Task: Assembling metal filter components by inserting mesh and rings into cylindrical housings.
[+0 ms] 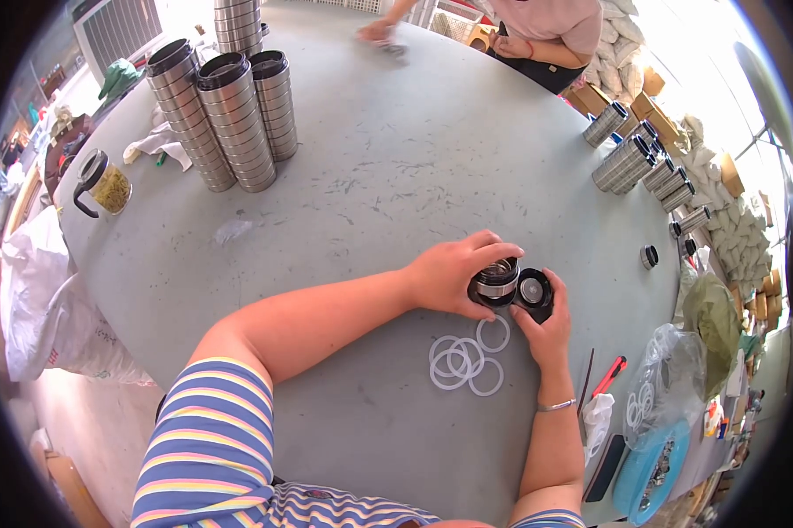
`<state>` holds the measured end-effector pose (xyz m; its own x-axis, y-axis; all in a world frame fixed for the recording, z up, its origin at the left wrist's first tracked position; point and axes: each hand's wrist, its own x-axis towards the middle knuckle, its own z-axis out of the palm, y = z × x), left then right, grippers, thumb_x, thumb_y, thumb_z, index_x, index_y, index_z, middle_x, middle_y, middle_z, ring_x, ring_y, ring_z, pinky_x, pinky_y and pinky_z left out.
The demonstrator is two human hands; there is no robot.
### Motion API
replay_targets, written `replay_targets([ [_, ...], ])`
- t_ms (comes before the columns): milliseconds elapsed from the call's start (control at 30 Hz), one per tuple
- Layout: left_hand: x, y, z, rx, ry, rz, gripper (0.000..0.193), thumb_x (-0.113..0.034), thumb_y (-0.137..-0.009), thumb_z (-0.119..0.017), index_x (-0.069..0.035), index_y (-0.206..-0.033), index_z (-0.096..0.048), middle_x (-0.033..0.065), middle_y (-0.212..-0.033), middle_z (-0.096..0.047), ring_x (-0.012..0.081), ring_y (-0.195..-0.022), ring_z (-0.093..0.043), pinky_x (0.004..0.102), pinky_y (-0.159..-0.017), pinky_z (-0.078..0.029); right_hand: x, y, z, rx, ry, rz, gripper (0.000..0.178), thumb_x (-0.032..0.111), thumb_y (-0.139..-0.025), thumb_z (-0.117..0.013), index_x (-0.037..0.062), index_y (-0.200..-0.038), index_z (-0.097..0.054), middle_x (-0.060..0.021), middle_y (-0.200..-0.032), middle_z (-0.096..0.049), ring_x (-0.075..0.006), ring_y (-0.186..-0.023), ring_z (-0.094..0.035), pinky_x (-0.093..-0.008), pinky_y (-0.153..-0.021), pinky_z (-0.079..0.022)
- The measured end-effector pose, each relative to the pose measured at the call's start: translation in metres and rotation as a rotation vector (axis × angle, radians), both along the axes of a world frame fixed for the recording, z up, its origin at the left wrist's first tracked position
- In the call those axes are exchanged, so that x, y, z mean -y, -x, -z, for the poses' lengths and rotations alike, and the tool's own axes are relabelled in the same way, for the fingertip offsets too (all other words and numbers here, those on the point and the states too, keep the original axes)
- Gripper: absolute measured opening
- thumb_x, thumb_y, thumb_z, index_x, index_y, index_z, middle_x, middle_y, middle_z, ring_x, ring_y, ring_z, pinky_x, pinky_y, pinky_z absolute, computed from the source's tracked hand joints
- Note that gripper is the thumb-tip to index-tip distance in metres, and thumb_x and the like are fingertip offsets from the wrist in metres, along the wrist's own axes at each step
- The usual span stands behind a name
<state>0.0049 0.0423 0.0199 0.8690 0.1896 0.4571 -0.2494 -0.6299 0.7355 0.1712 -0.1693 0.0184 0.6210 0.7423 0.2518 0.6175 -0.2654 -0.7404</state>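
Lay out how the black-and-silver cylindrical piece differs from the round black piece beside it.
The black-and-silver cylindrical piece shows a silver band around its side; the round black piece shows a silver disc in its middle. The cylindrical piece is in the left hand, the round piece in the right hand. Both combine black and silver.

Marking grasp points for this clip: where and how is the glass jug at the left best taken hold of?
Probably by its black handle, coming from the left: it curves out from the glass jug on that side, giving fingers something narrow to wrap.
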Motion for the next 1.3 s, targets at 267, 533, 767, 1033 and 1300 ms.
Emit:
replay_targets([
  [267, -0.0007, 0.0, 0.0019, -0.004, -0.008, -0.005, 0.1, -0.026, -0.065, -0.099, -0.018, -0.153, -0.053, 0.0092, -0.14, -0.058, 0.032, -0.121, -0.067, 0.0434, -0.1, -0.059, 0.0004, -0.0013, 0.003, 0.02, 0.004, -0.004, 0.078, 0.018, -0.08, -0.087, 0.0041, -0.149, -0.052, -0.0131, -0.134, -0.066, -0.025, -0.123, -0.064, -0.0383, -0.108, -0.05],
  [533, 0.0003, -0.0031, 0.0043, 0.031, -0.024, -0.008, 0.102, -0.029, -0.064, -0.099, -0.02, -0.153, -0.05, 0.0119, -0.139, -0.057, 0.0355, -0.116, -0.068, 0.046, -0.096, -0.059, 0.0008, -0.0016, 0.0025, -0.02, -0.017, -0.008, 0.079, 0.019, -0.078, -0.088, 0.0045, -0.148, -0.053, -0.0139, -0.136, -0.065, -0.0295, -0.125, -0.064, -0.0409, -0.109, -0.049],
  [767, -0.0009, -0.0021, 0.0049, 0.011, -0.013, -0.003, 0.101, -0.028, -0.065, -0.098, -0.02, -0.153, -0.05, 0.0117, -0.139, -0.057, 0.0355, -0.116, -0.068, 0.0462, -0.096, -0.059, 0.0003, -0.0032, 0.0061, 0.022, -0.009, -0.008, 0.079, 0.019, -0.078, -0.088, 0.0043, -0.147, -0.054, -0.0144, -0.136, -0.065, -0.0302, -0.125, -0.064, -0.0411, -0.108, -0.05],
  [1033, -0.0014, -0.0026, 0.0037, 0.022, -0.015, -0.003, 0.1, -0.029, -0.065, -0.099, -0.02, -0.153, -0.051, 0.0109, -0.139, -0.057, 0.0346, -0.117, -0.068, 0.0458, -0.097, -0.059, 0.0001, -0.0028, 0.0039, 0.011, -0.001, -0.008, 0.079, 0.021, -0.078, -0.088, 0.0048, -0.147, -0.054, -0.015, -0.136, -0.064, -0.0318, -0.126, -0.063, -0.0422, -0.11, -0.049],
  [1300, -0.0006, -0.0023, 0.003, 0.014, -0.015, 0.002, 0.1, -0.029, -0.066, -0.098, -0.02, -0.153, -0.05, 0.0114, -0.14, -0.057, 0.0355, -0.118, -0.068, 0.046, -0.098, -0.059, 0.0016, -0.0032, 0.0031, 0.033, 0.003, -0.012, 0.079, 0.021, -0.078, -0.088, 0.0056, -0.147, -0.054, -0.0147, -0.137, -0.064, -0.0325, -0.126, -0.063, -0.0428, -0.109, -0.049],
])
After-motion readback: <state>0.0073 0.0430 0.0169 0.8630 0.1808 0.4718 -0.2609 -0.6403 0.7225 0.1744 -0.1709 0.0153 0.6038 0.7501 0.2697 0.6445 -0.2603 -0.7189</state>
